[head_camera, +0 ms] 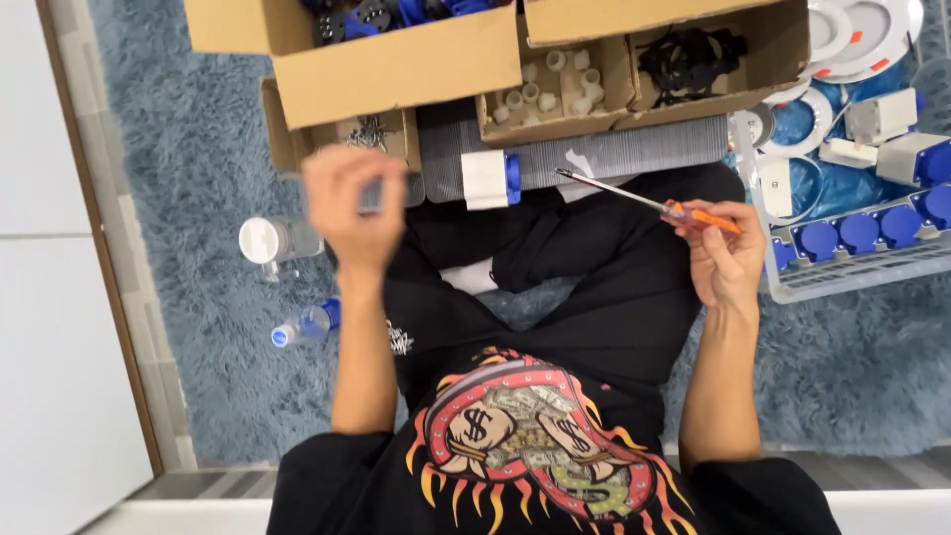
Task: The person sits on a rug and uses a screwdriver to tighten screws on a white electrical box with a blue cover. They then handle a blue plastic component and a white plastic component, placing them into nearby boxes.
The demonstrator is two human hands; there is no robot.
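I sit cross-legged on a blue shaggy rug, looking down at my lap. My right hand [726, 253] grips an orange-handled screwdriver [649, 201] whose thin shaft points up and left. My left hand [349, 206] is raised and motion-blurred, just below a small cardboard box of dark screws [369, 134]; whether it pinches something small is unclear. A white block with a blue cap [491, 179] lies on a grey ribbed mat [634, 151] between my hands.
Open cardboard boxes [396, 64] ahead hold blue parts, white cylinders [555, 89] and black pieces [688, 54]. A tray at right [857, 263] carries blue-and-white sockets and white rings. Two plastic bottles [282, 240] lie on the rug at left.
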